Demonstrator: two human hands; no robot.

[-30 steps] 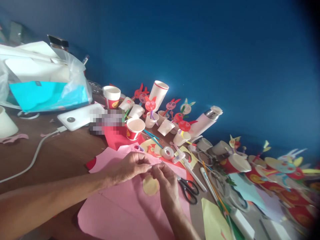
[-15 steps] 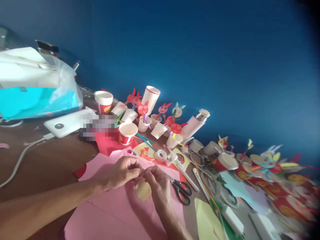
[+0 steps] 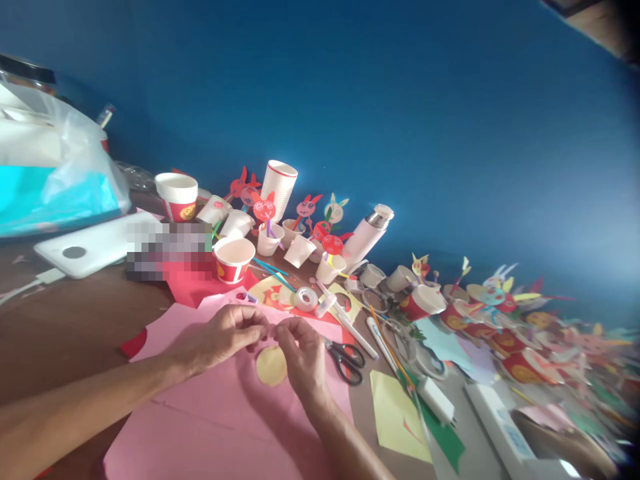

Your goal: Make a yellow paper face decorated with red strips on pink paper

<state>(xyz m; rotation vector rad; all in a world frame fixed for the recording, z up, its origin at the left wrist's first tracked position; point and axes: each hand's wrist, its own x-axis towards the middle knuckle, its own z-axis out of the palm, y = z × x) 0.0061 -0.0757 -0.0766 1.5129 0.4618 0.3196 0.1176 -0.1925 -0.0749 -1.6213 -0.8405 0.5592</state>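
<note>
The left hand (image 3: pixel 235 333) and the right hand (image 3: pixel 303 348) meet almost tip to tip, thumbs and fingers curled inward in a fine pinching pose. Whether they close on something small cannot be told; so tight a posture would suit slight, delicate handling. Just below the fingertips, between the hands, a round pale-yellow paper disc (image 3: pixel 271 365) shows against a large pink paper sheet (image 3: pixel 215 427). The sheet, spread beneath both hands, probably serves as a work surface over the brown wooden counter (image 3: pixel 75 360).

Black-handled metal scissors (image 3: pixel 342 357) lie just beside the right hand, handles outward, presumably for easy reach. Beyond the right hand sits a white roll of tape (image 3: pixel 299 301), likewise near. A red-and-white paper cup (image 3: pixel 235 261) stands upright beyond the left hand, apart from the fingers.
</note>
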